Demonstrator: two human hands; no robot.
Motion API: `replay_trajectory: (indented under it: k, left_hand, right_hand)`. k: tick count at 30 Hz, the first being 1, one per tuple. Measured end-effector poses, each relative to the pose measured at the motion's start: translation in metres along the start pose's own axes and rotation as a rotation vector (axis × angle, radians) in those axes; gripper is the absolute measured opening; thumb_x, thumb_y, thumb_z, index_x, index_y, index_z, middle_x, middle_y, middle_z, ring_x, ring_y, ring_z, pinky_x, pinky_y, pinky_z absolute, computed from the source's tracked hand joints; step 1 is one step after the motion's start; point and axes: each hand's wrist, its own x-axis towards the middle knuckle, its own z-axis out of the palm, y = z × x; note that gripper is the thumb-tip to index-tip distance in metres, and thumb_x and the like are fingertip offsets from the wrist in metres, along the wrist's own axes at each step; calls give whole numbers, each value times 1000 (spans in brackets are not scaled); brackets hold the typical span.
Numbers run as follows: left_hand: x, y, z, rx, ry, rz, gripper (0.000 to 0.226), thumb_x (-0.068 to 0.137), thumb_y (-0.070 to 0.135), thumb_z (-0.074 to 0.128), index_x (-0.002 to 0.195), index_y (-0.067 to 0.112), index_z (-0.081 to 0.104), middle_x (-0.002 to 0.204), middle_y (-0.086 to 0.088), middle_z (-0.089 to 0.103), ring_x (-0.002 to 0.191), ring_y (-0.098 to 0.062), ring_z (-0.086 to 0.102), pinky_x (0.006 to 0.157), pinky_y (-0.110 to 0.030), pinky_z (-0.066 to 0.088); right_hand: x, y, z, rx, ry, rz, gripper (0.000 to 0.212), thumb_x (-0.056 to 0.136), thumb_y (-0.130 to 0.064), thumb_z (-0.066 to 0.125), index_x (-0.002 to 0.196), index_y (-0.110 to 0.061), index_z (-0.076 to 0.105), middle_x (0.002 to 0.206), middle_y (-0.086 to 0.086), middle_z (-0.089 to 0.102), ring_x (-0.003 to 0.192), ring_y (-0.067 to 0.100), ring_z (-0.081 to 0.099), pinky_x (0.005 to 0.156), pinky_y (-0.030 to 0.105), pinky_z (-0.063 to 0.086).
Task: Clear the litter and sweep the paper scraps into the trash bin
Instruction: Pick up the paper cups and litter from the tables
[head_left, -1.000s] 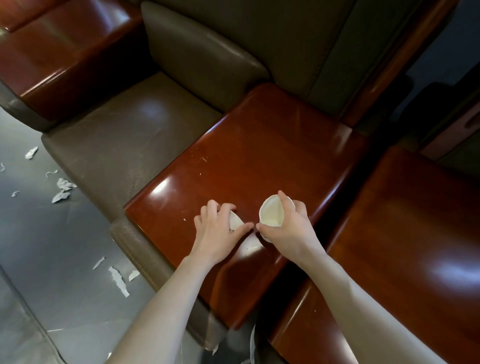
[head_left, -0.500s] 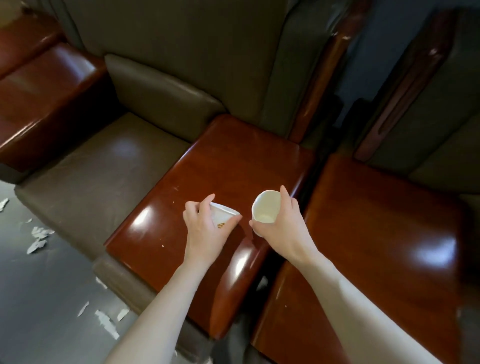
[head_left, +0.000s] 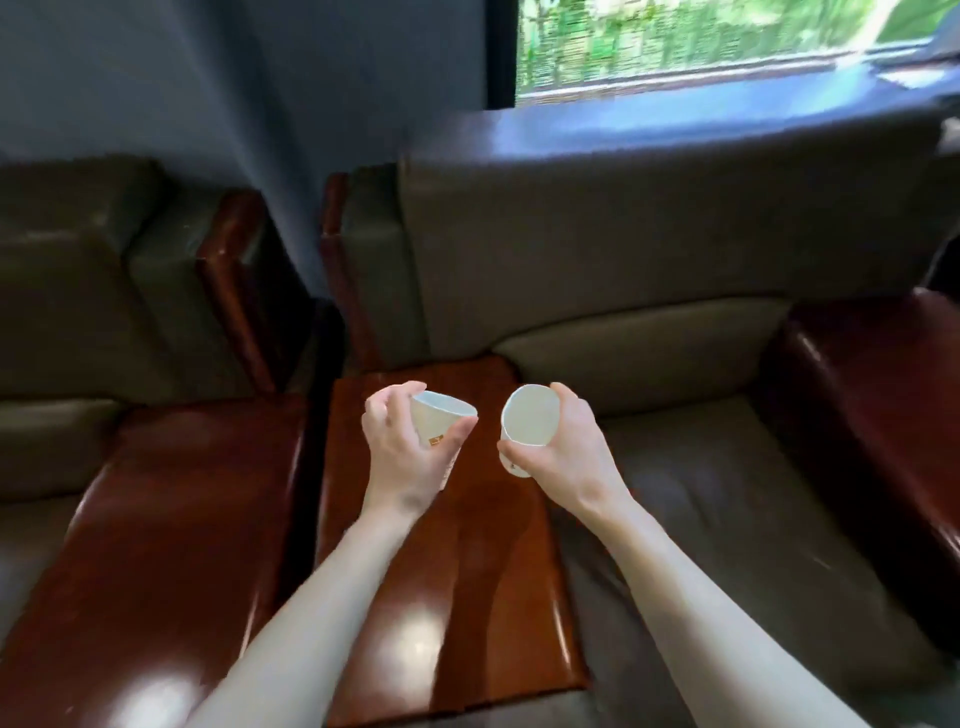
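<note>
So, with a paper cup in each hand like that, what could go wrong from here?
Both cups are tipped: the left cup in the left hand and the right cup in the right hand. Any dregs left inside might drip on the wooden armrest. No bin is in view, and both hands are full.

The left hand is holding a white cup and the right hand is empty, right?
No, the right hand is not empty: the head view shows it gripping a second white cup. The left hand does hold a white cup.
</note>
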Motion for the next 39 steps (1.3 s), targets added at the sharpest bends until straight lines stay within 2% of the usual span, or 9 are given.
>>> replay_trajectory:
  k: [2,4,6,12,16,19,26,32,39]
  left_hand:
    - [-17,60,55,-85,-90,47,79,76,64,62,128,7,48,122,-6,43,114,-22,44,83,-9,41]
    - [-45,120,114,-132,-154,85,70,77,49,69,127,4,48,123,-13,48,114,-28,47,93,-28,43]
    - [-80,180,173,-185,-218,107,65,79,39,74,128,3,48,124,-14,48,114,-30,48,94,-36,41]
    - [-187,354,321,-336,-496,282,65,77,26,80,129,2,49,125,-14,48,115,-27,47,95,-31,40]
    - [-237,441,397,-383,-638,438,70,74,24,83,130,3,48,122,-3,44,113,-14,39,96,-16,29]
    - [-262,487,449,-393,-719,501,73,74,25,83,133,4,46,125,-4,44,114,-11,37,97,-18,29]
    - [-273,580,590,-426,-785,497,85,76,26,81,144,6,34,138,-11,42,125,-17,36,100,-14,22]
    - [-245,658,695,-367,-773,510,82,78,31,79,143,6,36,139,-13,42,126,-20,35,96,-11,20]
    - [-201,745,828,-337,-719,471,82,80,37,75,145,9,34,141,-11,39,127,-17,33,100,-24,28]
  right_hand:
    - [-15,39,-69,22,88,53,92,74,-36,79,147,-16,27,140,2,40,126,15,42,92,17,30]
    - [-39,84,-141,21,151,112,93,75,-36,78,148,-15,25,139,3,39,126,17,42,94,18,31]
    - [-69,130,-213,-6,214,182,93,75,-36,77,149,-15,23,139,4,38,126,19,42,94,21,32]
    - [-164,249,-410,-71,481,413,96,71,-34,81,146,-11,26,138,8,39,126,25,43,93,18,30]
    - [-208,305,-502,-84,659,528,98,68,-34,84,145,-10,29,140,11,40,127,27,42,97,26,35]
    - [-227,344,-556,-52,745,571,96,67,-31,85,144,-10,31,139,12,41,127,29,42,99,29,36]
    - [-206,436,-687,-3,822,625,93,69,-30,84,144,-9,31,138,11,38,127,28,42,103,36,39]
    - [-146,493,-798,-20,776,630,94,68,-38,83,143,-13,31,135,8,37,124,23,42,90,21,30]
    - [-46,570,-928,-44,713,580,92,69,-43,79,143,-17,30,137,4,36,124,24,42,86,26,33]
